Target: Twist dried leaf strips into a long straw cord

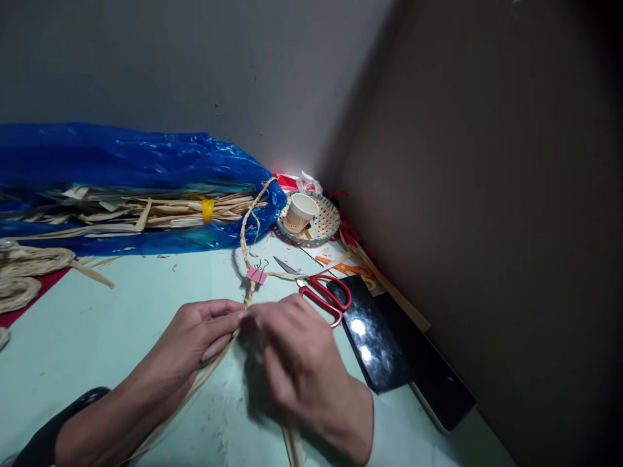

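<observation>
A braided straw cord (244, 239) runs from the blue bag down to my hands, with a pink binder clip (256, 275) fastened on it. Just below the clip, my left hand (209, 331) pinches the cord between thumb and fingers. My right hand (304, 363) is beside it, fingers curled and partly blurred at the same spot; what its fingertips hold is hidden. One loose straw strand (207, 376) trails under my left hand toward the lower left. Another strand (293, 444) comes out below my right hand.
Red-handled scissors (325, 293) lie right of the clip, near orange scissors (357, 267) and two dark flat devices (372, 340). Behind are a basket (327, 227) with a paper cup (300, 211) and a blue bag (146, 155) of straw. Braided coils (34, 261) lie left.
</observation>
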A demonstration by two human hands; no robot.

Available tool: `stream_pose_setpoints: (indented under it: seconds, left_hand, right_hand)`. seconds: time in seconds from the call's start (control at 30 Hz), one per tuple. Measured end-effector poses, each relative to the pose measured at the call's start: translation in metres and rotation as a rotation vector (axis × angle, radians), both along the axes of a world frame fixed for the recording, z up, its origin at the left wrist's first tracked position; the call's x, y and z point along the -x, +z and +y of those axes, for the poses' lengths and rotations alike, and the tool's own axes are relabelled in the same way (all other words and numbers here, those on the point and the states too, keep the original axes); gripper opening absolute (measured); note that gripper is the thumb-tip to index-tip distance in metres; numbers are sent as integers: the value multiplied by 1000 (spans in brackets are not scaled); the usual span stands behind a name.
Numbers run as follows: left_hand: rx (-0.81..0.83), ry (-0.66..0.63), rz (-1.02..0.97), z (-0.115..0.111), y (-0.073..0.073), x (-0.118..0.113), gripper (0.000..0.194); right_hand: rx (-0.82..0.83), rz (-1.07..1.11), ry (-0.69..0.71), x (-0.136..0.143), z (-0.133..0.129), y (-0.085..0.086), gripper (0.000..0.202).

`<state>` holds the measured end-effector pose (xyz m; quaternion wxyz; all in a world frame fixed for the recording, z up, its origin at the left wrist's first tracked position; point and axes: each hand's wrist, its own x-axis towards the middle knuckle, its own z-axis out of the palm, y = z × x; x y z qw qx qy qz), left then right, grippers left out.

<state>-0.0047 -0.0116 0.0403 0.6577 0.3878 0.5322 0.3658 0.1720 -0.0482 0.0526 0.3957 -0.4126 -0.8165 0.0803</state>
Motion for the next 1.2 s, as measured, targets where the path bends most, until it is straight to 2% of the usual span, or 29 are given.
stream_pose_setpoints:
  seconds: [0.1, 0.2, 0.27, 0.33, 0.47, 0.63, 0.83, 1.03, 1.2]
  left_hand:
    - [32, -54, -17, 0, 2, 2, 21]
    - [34, -87, -57, 0, -1, 3, 23]
    - [21, -83, -60, 1, -4, 2, 24]
    - [7, -62, -15, 2, -7, -1, 26]
    - [-29, -35, 90, 4, -6, -6, 25]
    - [-128, -114, 124, 0, -1, -7, 21]
    - [-46, -137, 117, -5, -5, -8, 28]
    - [-127, -120, 236, -5, -16, -5, 28]
    - [-204, -41, 405, -10, -14, -8, 36]
  right_hand:
    - [431, 206, -128, -4, 5, 6, 22]
    - [841, 356, 3, 0, 12, 3, 21]
    - [974, 457, 71, 5, 14, -1, 23]
    - [977, 431, 52, 7, 16, -4, 26]
    - [840, 274, -38, 7, 15, -7, 28]
    - [761, 183, -30, 2, 15, -11, 27]
    - [748, 51, -126, 5, 8, -5, 24]
    - [791, 139, -152, 8, 10, -4, 22]
    - [888, 312, -157, 9, 18, -8, 21]
